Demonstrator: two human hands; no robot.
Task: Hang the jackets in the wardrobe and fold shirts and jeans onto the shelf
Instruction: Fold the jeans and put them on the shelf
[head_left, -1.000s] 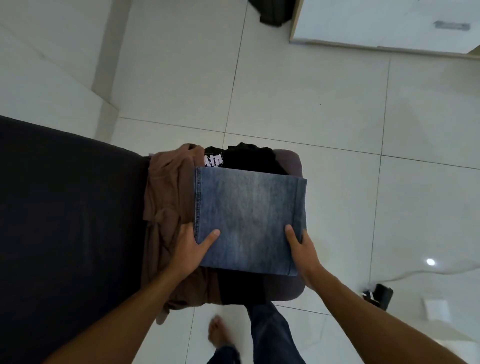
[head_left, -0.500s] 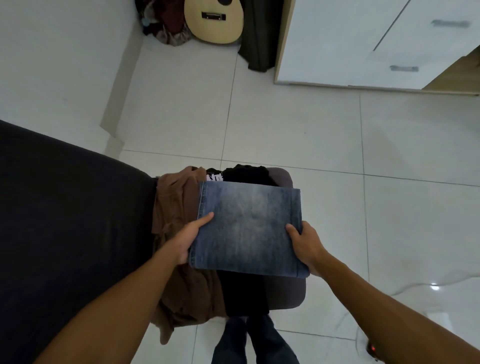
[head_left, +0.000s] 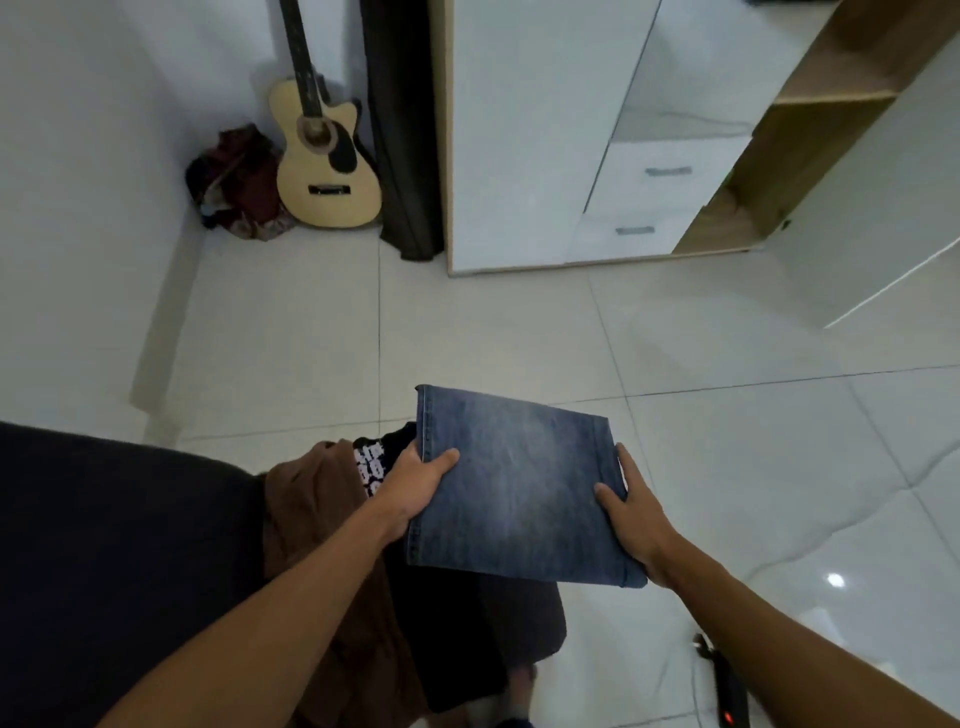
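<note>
The person holds a folded pair of jeans (head_left: 519, 493) flat in the air between both hands, at about five o'clock from the middle of the view. The left hand (head_left: 415, 486) grips the left edge, thumb lying on top of the denim and fingers hidden underneath. The right hand (head_left: 636, 519) clamps the right edge the same way, thumb on top, fingers wrapped round the side.

Below and at eight o'clock from the jeans, a brown garment (head_left: 317, 525) and a black shirt (head_left: 379, 457) with white lettering lie heaped on a dark stool (head_left: 530, 618), which stands just beside a dark bed (head_left: 114, 545) at the lower left.

At one o'clock a white wardrobe (head_left: 530, 130) stands on the tiled floor (head_left: 519, 322), with two drawers (head_left: 670, 197) and an open wooden shelf (head_left: 831, 98) on its right. At eleven o'clock a guitar (head_left: 324, 156) leans in the corner, touching a pile of dark red cloth (head_left: 239, 187).
</note>
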